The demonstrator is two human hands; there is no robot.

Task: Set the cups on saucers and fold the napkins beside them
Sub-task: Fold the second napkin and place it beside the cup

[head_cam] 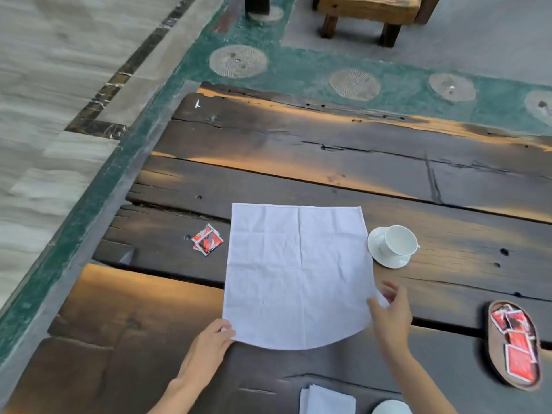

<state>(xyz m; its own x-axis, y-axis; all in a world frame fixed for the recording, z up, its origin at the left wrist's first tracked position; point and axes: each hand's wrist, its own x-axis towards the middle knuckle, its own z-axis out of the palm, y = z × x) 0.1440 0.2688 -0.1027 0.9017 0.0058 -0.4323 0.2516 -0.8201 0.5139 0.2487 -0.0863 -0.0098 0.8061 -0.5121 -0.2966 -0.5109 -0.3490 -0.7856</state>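
Note:
A white napkin (297, 273) lies spread flat on the dark wooden table (298, 162). My left hand (209, 351) pinches its near left corner. My right hand (388, 315) grips its near right corner, with the fingers curled around the edge. To the right of the napkin a white cup (398, 240) stands on a white saucer (385, 259). A folded white napkin (325, 400) lies at the bottom edge, beside the rim of another white dish (391, 407), which is mostly cut off.
Red sachets (207, 239) lie on the table left of the napkin. An oval wooden tray (514, 343) with more red sachets sits at the right. Wide cracks run between the planks. A wooden bench (367, 13) stands beyond the table on the floor.

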